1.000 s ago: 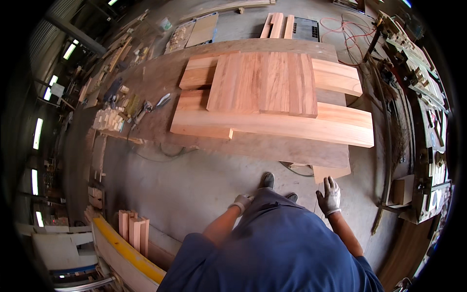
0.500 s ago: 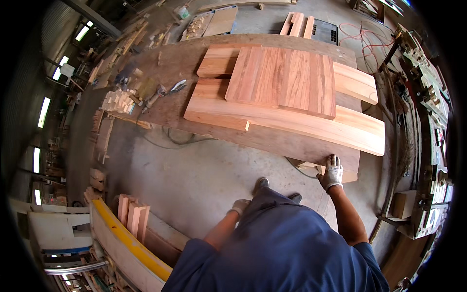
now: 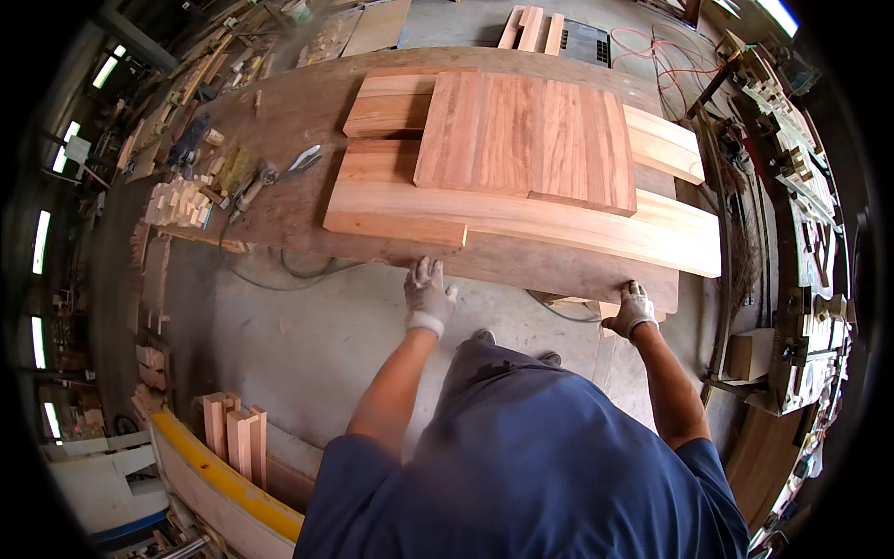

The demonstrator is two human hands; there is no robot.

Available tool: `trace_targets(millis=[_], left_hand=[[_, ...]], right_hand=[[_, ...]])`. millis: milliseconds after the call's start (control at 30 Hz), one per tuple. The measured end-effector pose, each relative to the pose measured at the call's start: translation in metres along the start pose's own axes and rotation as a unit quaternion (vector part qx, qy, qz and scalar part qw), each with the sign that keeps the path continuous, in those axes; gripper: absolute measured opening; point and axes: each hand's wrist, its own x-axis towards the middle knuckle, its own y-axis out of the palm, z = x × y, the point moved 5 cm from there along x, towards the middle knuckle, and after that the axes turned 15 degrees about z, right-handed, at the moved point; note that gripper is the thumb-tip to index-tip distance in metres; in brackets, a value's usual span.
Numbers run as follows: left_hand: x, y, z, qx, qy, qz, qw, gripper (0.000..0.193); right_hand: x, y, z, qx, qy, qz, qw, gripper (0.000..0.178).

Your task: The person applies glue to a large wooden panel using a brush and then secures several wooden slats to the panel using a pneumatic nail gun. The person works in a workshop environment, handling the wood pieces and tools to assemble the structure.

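Observation:
My left hand (image 3: 428, 296), in a pale work glove, reaches to the near edge of the wooden worktable (image 3: 549, 259) with its fingers stretched out and nothing in them. My right hand (image 3: 633, 308), gloved too, lies on the table's near edge toward the right corner, fingers extended and the thumb apart. Beyond both hands a wide panel of reddish wood strips (image 3: 526, 140) rests across thick planks. The front long plank (image 3: 596, 226) runs left to right, and a shorter wood strip (image 3: 396, 226) lies along its near left side.
Left on the table are a power tool (image 3: 251, 191), pliers-like metal jaws (image 3: 304, 160) and a pile of small wood blocks (image 3: 179, 202). Upright wood pieces (image 3: 237, 436) stand behind a yellow-edged machine (image 3: 219, 466) at lower left. A red hose (image 3: 656, 47) lies on the far floor.
My left hand has risen from beside my body to the table's near edge. My right hand stays at the edge. The whole view has shifted slightly.

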Motion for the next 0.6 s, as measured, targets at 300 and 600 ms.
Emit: trace_targets(millis=[300,600], left_hand=[[0.024,0.006,-0.023,0.119,-0.025,0.115,0.986,0.093],[0.028,-0.007,-0.022,0.102,0.009,0.125,0.987,0.086]], right_hand=[[0.002,-0.007,0.001,-0.005,0.015,0.046,0.999,0.118],[0.008,-0.004,-0.002,-0.023,0.009,0.038,0.999,0.118]])
